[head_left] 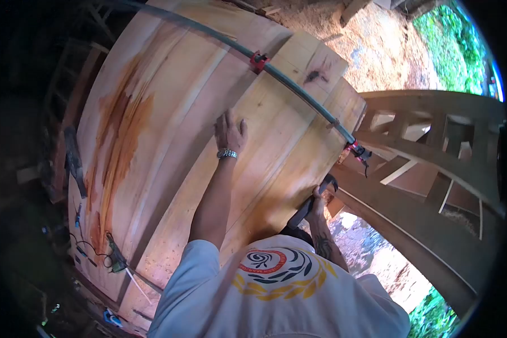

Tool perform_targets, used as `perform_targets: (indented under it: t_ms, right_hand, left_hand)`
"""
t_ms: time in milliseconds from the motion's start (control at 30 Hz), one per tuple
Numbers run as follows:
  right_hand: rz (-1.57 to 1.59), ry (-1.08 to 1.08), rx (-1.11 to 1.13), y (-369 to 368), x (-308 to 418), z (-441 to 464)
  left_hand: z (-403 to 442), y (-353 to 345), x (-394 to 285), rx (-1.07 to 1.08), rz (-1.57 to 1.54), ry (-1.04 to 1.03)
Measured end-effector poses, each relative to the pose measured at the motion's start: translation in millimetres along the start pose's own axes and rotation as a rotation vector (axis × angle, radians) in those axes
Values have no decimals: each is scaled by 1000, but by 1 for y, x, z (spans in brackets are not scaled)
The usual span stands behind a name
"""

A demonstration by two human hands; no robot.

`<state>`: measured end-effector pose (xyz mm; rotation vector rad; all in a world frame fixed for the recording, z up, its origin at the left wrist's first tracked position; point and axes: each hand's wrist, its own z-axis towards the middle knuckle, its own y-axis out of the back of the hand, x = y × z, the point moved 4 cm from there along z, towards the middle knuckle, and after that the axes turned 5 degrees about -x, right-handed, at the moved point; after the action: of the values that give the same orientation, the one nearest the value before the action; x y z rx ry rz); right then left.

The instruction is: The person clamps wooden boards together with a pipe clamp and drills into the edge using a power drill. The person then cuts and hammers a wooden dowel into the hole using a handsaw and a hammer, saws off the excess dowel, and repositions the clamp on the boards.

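My left hand (pixel 229 134), with a metal watch on the wrist, lies on the wide wooden planks near the edge of a raised board (pixel 265 124). Its thumb is apart from its fingers and it grips nothing. Beside the right edge of the planks, my right hand (pixel 316 207) is closed around a dark bar-like tool with a hooked end (pixel 328 181); its exact kind is unclear. A long pipe clamp (pixel 298 90) spans the boards beyond my hands, with a red jaw (pixel 259 61) midway and a red screw end (pixel 353 147) at the right edge.
Orange-brown stains mark the large plank (pixel 124 112) on the left. A green tool with a cord (pixel 116 256) lies at the lower left. Wooden frames with slots (pixel 422 121) stand at the right. Sawdust-covered ground (pixel 388 45) and greenery (pixel 453 45) appear beyond.
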<state>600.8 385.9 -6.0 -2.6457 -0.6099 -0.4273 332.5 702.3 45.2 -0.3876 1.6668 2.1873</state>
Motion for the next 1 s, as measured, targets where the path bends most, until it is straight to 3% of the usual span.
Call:
perform_targets:
  t_ms: [167,200,300,433,633,667,767,800,900,1000]
  right_hand:
    - [19,90,-165,-49,7,-15]
    - [47,109,-115,-32,2,6]
    - [89,93,-53,-43,-2,27]
    - [-67,-11,-166,-105,8,5]
    - [-98,66,-242,-104,-12,61]
    - [-72,118,-146,-111,-13,64]
    - [-224,92,-225,-118,0,57]
    - [-274,-34,-169,-102,-4,70]
    - [-428,121,-280,-80,12,60]
    - [-385,217,-301,-50,54,26]
  left_hand:
    - [10,9,7,45,-39,40]
    - [11,3,12,78,-35,84]
    - [19,-1,28,-11,50,61]
    - [40,0,58,-48,145,57]
    - [71,40,56,-24,124,117]
    - [73,39,58,-81,163,105]
    - [74,24,81,-71,224,96]
    - [70,15,91,-131,298,49]
    - [73,18,90,-16,198,114]
    - [77,29,71,0,143,141]
